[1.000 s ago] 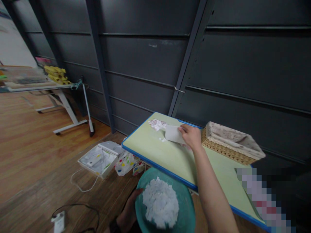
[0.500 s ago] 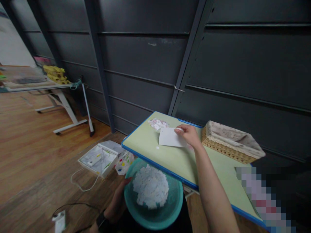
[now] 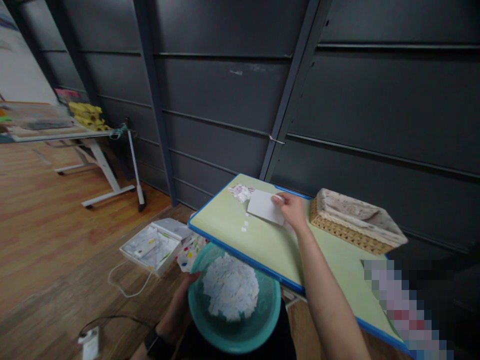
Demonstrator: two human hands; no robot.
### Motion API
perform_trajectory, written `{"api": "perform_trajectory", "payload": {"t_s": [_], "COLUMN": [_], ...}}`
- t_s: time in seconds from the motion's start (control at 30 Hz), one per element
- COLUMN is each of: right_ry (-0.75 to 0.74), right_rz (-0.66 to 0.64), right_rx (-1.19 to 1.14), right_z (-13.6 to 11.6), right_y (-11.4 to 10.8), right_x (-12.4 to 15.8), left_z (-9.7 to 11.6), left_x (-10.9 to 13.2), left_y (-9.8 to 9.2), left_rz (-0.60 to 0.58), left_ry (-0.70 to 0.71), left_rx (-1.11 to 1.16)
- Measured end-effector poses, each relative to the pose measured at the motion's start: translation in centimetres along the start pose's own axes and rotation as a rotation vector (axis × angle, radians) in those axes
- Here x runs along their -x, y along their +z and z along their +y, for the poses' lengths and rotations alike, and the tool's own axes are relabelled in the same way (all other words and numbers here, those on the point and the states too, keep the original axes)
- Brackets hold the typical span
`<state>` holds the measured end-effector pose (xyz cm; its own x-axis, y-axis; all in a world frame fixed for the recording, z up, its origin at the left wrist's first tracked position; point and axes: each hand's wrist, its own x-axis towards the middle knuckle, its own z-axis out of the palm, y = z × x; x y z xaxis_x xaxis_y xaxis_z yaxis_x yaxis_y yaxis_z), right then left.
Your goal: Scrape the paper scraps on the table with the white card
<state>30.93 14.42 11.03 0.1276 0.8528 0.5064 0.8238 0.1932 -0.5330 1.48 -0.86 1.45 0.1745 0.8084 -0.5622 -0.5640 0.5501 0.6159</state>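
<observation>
My right hand (image 3: 290, 207) is closed on the right end of a white card (image 3: 264, 206), which is tilted over the pale green tabletop (image 3: 217, 212). Just left of the card lies a small heap of paper scraps (image 3: 241, 192). A few loose white bits (image 3: 244, 227) lie on the tabletop nearer to me. Below the table's front edge, my left hand (image 3: 183, 292) grips the left rim of a teal basin (image 3: 268, 320). A large pile of white paper pieces (image 3: 230, 287) fills the basin's middle. Most of my left fingers are hidden.
A cloth-lined wicker basket (image 3: 348, 232) stands at the table's back right. An open white box (image 3: 150, 248) with a cord lies on the floor at left, beside a spotted bag (image 3: 189, 252). Dark wall panels (image 3: 217, 85) rise behind the table.
My right hand has shifted the card slightly up and tilted it, its left end nearer the scrap heap. More white bits show on the tabletop. My left hand still grips the basin.
</observation>
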Motion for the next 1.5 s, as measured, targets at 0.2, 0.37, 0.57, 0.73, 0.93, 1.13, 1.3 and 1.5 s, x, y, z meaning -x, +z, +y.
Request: {"api": "perform_trajectory", "payload": {"t_s": [0.2,0.37,0.57,0.73,0.93,1.13,1.3,1.5], "right_ry": [-0.037,-0.057,-0.016,0.007,0.014,0.017,-0.005,0.047], "right_rz": [-0.055,-0.133,-0.149,-0.102,-0.108,-0.083,-0.203,-0.194], "right_rx": [0.020,-0.092,-0.145,-0.104,-0.072,-0.079,-0.145,-0.241], "right_z": [-0.7,-1.1,-0.7,-0.1,-0.2,-0.3,-0.3,-0.3], "right_y": [0.0,-0.4,-0.6,-1.3,-1.4,-1.2,-1.1,-1.3], "right_x": [0.4,0.4,0.2,0.1,0.1,0.2,0.2,0.1], "left_z": [-0.3,-0.5,-0.4,-0.4,-0.4,0.0,-0.1,-0.2], "left_x": [-0.6,-1.1,-1.1,-0.9,-0.9,-0.1,-0.3,-0.7], "left_y": [-0.6,-1.4,-1.3,-1.2,-1.4,-0.7,-0.9,-1.0], "left_rz": [-0.011,-0.050,-0.009,0.025,0.015,0.024,0.033,0.002], "left_ry": [0.020,0.037,0.066,0.036,0.021,0.014,0.022,0.090], "left_rx": [0.061,0.053,-0.007,-0.015,-0.018,-0.004,-0.010,-0.043]}}
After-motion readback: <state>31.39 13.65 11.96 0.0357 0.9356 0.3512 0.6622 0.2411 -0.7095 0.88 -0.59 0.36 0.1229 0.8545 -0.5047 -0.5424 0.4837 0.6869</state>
